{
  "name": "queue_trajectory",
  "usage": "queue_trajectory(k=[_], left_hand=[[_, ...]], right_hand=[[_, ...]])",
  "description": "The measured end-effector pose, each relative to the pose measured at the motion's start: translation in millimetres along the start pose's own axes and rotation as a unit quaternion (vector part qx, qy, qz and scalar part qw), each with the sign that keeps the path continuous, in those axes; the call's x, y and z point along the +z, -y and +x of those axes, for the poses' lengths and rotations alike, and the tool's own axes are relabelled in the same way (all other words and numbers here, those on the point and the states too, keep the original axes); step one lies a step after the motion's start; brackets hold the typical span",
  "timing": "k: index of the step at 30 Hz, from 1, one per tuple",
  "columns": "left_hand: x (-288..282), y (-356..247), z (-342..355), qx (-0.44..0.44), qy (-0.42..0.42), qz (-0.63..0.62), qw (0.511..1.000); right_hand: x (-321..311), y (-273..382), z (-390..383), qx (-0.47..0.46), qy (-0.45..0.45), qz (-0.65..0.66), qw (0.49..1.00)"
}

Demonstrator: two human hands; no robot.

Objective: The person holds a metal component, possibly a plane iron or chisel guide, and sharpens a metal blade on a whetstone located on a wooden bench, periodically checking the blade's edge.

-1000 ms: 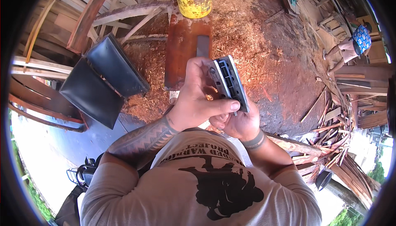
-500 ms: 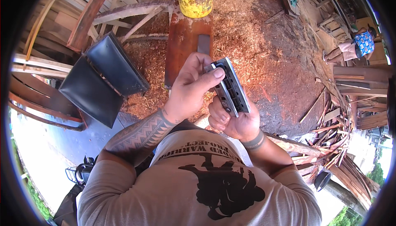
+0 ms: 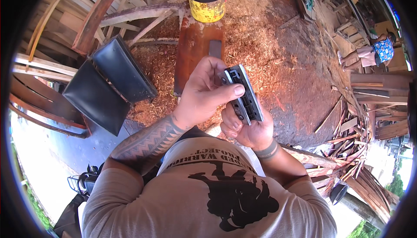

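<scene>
Both my hands hold a narrow rectangular metal piece (image 3: 248,100) in front of my chest. It has bright straight long edges and a black slotted middle; its exact kind I cannot make out. My left hand (image 3: 200,91) grips the upper part, its thumb lying across the slotted face and its fingers curled behind. Around the lower end is my right hand (image 3: 251,130), with curled fingers on the left side and the palm behind. Beyond my hands, a grey rectangular block like a sharpening stone (image 3: 215,49) lies on a reddish-brown board (image 3: 191,49).
A stained yellow bucket (image 3: 207,10) with dark liquid stands at the board's far end. Black padded panels (image 3: 96,94) are at left, below stacked timber (image 3: 93,16). Wood shavings (image 3: 256,34) cover the ground. Scrap wood (image 3: 347,129) lies right; another person (image 3: 382,50) stands farther off.
My left thumb has slid a little down and to the right across the slotted face. The metal piece has turned slightly, while my right hand keeps nearly the same place.
</scene>
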State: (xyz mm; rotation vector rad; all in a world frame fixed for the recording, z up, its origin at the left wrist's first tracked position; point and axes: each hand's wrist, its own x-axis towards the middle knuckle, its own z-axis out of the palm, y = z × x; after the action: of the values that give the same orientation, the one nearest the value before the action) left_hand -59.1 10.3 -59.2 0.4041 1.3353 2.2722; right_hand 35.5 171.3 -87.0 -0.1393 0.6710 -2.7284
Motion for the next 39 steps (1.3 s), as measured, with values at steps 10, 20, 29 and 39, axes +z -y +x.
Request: queue_trajectory(k=[10, 20, 29, 39], left_hand=[[4, -1, -3, -0.012, 0.006, -0.029, 0.999], [0, 8, -1, 0.000, 0.006, -0.029, 1.000], [-5, 10, 0, -0.002, 0.006, -0.024, 1.000], [-7, 13, -2, -0.002, 0.010, -0.029, 1.000]], right_hand=[[-1, 3, -2, 0.010, -0.012, 0.012, 1.000], [2, 1, -3, 0.013, -0.021, 0.050, 0.998], [-1, 1, -1, 0.024, -0.011, 0.084, 0.996], [8, -1, -2, 0.023, -0.058, 0.078, 0.995]])
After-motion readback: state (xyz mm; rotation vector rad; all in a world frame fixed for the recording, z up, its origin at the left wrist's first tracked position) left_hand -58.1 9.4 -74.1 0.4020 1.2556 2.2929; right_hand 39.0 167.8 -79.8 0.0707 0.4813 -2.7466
